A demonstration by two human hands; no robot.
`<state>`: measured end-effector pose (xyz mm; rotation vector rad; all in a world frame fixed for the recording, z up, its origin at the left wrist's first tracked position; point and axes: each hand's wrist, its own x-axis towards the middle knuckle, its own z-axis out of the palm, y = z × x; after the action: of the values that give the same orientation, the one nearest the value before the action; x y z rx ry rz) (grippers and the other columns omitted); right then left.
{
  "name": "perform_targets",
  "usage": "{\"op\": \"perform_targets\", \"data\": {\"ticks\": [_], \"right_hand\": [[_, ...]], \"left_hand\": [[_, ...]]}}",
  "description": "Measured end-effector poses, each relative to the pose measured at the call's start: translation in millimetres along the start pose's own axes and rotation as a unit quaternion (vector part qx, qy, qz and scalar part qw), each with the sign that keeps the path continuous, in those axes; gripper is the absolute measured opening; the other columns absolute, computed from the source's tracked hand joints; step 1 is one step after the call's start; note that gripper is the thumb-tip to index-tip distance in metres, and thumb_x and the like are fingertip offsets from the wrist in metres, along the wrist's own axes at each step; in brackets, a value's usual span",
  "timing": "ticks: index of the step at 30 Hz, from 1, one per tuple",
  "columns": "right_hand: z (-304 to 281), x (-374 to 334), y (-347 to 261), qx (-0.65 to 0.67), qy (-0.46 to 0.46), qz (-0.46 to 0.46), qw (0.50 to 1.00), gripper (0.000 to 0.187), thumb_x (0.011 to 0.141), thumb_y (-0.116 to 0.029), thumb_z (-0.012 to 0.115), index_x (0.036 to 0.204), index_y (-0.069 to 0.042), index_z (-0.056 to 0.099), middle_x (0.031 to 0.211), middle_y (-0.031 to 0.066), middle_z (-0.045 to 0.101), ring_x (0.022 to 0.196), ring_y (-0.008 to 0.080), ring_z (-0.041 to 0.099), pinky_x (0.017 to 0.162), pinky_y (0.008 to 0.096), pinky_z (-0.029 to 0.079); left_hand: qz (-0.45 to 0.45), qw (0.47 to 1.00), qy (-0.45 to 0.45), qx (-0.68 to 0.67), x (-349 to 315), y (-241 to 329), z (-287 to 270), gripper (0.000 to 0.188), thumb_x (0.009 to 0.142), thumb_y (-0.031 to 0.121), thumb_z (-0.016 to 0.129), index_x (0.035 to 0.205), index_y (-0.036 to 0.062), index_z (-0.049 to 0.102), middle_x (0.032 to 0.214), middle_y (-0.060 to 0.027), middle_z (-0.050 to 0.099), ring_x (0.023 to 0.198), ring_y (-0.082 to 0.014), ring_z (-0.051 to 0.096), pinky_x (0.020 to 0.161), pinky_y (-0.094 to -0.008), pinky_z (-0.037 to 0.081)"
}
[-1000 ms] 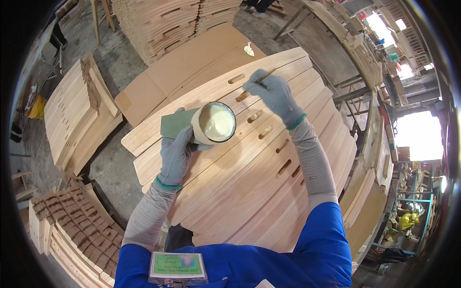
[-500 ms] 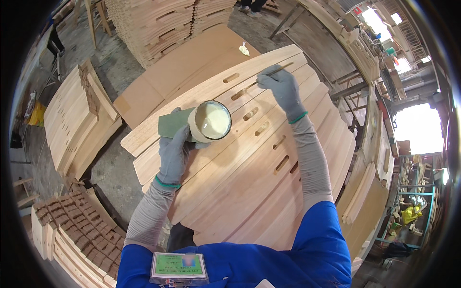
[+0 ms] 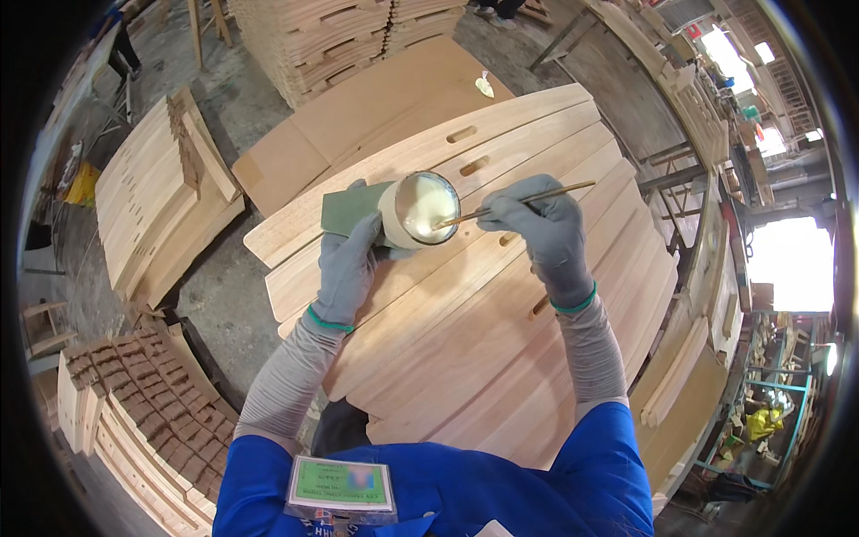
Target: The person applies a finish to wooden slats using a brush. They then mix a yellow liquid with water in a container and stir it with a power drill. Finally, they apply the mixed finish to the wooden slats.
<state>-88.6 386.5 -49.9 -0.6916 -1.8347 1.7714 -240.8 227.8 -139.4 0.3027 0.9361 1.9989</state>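
Observation:
My gloved left hand (image 3: 351, 268) is closed round a cup (image 3: 400, 215) of pale cream liquid (image 3: 425, 204), and a flat green block (image 3: 347, 209) is held along with it. In my gloved right hand (image 3: 544, 234) is a thin wooden stick (image 3: 564, 190), pinched between thumb and fingers. The stick's lower end dips into the liquid near the cup's right side. Below both hands lie several long wooden boards (image 3: 447, 358) edge to edge, with oval slots cut through them. My right hand hides some of the slots.
A cardboard sheet (image 3: 358, 107) lies beyond the boards, with a small whitish bag (image 3: 484, 85) on it. Tall stacks of slotted boards (image 3: 304, 45) stand behind. More stacked boards sit at left (image 3: 143, 206) and lower left (image 3: 152, 403). A wooden workbench (image 3: 698, 349) runs along the right.
My right hand has come back from the far slots toward me, bringing the stick's tip into the cup. My left hand still holds the cup and green block.

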Motion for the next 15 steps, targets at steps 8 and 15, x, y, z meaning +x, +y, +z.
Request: {"op": "perform_targets", "data": {"ticks": [8, 15], "right_hand": [[-29, 15, 48, 0.302, 0.055, 0.187, 0.933, 0.020, 0.094, -0.012, 0.054, 0.103, 0.005, 0.056, 0.098, 0.0144, 0.063, 0.091, 0.0234, 0.065, 0.083, 0.0334, 0.056], [-21, 41, 42, 0.273, 0.048, 0.180, 0.944, 0.022, 0.092, -0.018, 0.059, 0.097, 0.002, 0.058, 0.086, 0.0123, 0.064, 0.078, 0.0203, 0.066, 0.073, 0.0306, 0.057]], "left_hand": [[-0.008, 1.000, -0.009, 0.004, 0, -3, -3, 0.056, 0.096, 0.011, 0.046, 0.144, 0.0006, 0.019, 0.130, -0.0174, 0.048, 0.109, -0.0256, 0.058, 0.079, -0.0382, 0.059], [0.023, 0.998, -0.008, 0.055, 2, -7, -10, 0.056, 0.096, 0.010, 0.045, 0.144, 0.0002, 0.018, 0.128, -0.0176, 0.048, 0.108, -0.0247, 0.059, 0.079, -0.0383, 0.059]]}}
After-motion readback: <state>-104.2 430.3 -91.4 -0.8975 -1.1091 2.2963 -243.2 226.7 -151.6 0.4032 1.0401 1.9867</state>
